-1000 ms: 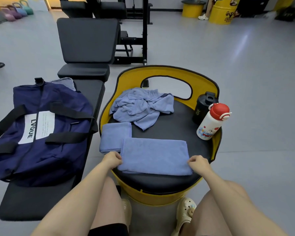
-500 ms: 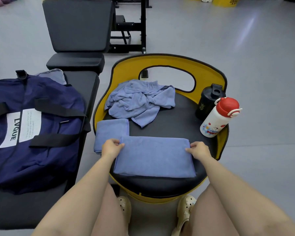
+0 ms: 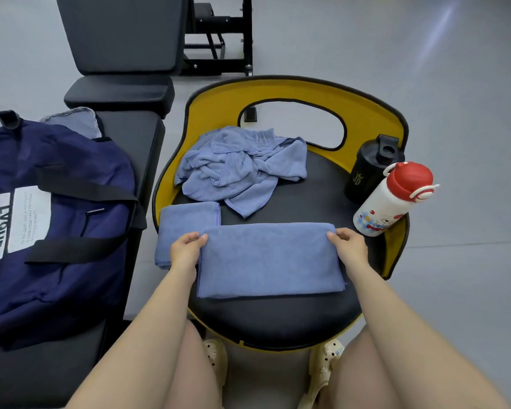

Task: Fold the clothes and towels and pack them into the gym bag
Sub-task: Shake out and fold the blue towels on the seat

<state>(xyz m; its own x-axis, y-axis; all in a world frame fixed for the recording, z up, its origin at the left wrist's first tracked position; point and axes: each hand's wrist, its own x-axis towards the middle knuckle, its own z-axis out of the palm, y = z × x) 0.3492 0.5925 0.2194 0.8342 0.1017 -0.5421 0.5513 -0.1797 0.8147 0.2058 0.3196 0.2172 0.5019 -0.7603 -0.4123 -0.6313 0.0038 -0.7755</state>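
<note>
While both hands worked at the far corners of the towel [image 3: 269,259], that towel lay folded into a flat rectangle on the black seat [image 3: 278,317] of the yellow chair [image 3: 366,113]. Left hand [image 3: 186,249] gripped the far left corner, thumb on top at the fold and fingers curled at the edge; whether the fingertips reached under the cloth could not be told from this angle. Right hand [image 3: 348,246] held the far right corner in like manner, thumb on the upper face, fingers bent round the end.

Just left of the left fingers, and partly beneath that hand, lay a smaller folded cloth [image 3: 186,222], its left side overhanging the seat edge. Beyond the fingers of both hands, apart from the towel, sat a crumpled garment [image 3: 239,169] of the same blue, unfolded. Beyond and right of the right fingers stood a white bottle [image 3: 387,205] with a red cap, touching or nearly touching a black bottle [image 3: 369,169] behind it.

Well left of the left hand, the navy bag [image 3: 59,231] rested on a black bench [image 3: 130,134], straps across its top, with a grey-blue cloth [image 3: 74,121] showing at its far end.
</note>
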